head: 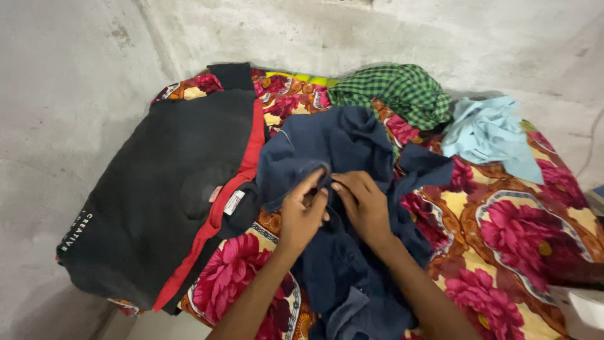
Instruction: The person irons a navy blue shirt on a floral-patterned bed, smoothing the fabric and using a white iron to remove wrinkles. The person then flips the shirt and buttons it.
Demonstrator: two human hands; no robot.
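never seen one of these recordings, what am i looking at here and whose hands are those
There is no machine here. One camera sits on a person's head and looks down, so both arms entering from the bottom belong to that person. The left hand and right hand both pinch a fold of a dark navy garment, crumpled in the middle. It lies on a floral bedsheet in red, pink and yellow, spread against a grey concrete wall. On the left lies a black garment with red trim, laid out flat. Farther back are a green checked cloth and a crumpled light blue cloth.
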